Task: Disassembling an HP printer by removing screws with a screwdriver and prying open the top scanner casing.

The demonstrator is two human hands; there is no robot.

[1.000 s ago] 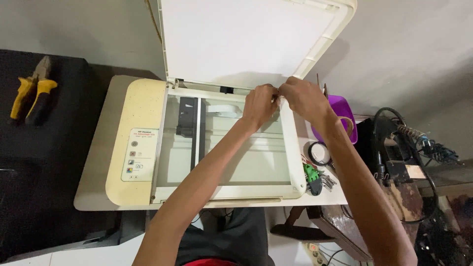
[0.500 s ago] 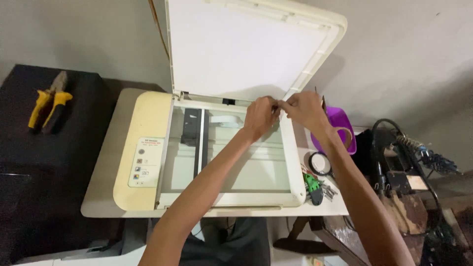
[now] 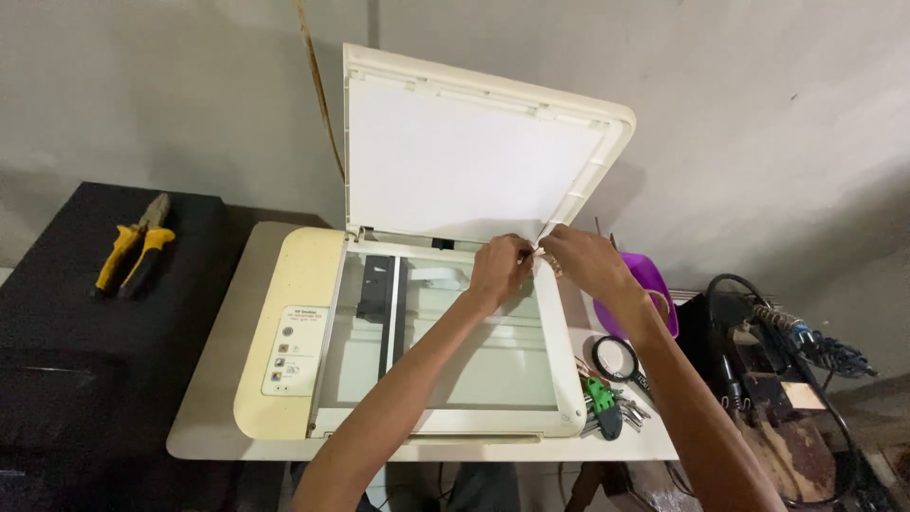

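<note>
Head view, left hand: over the far right corner of the scanner, fingers curled together, pinching something small; what it is I cannot tell
Right hand: meets the left at that corner, fingertips pinched on the same spot
Lid: raised upright at the scanner's far edge
Pliers: on the black surface, left of the desk
Magnifier: at the desk's right edge

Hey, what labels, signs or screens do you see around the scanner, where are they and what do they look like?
Control panel label: on the cream left side of the flatbed scanner, a pale upright rectangle with small dark and coloured button marks.
Small mark: front right corner of the scanner frame, tiny and grey, too small to make out.
No screens, signs or packages in view.
</note>
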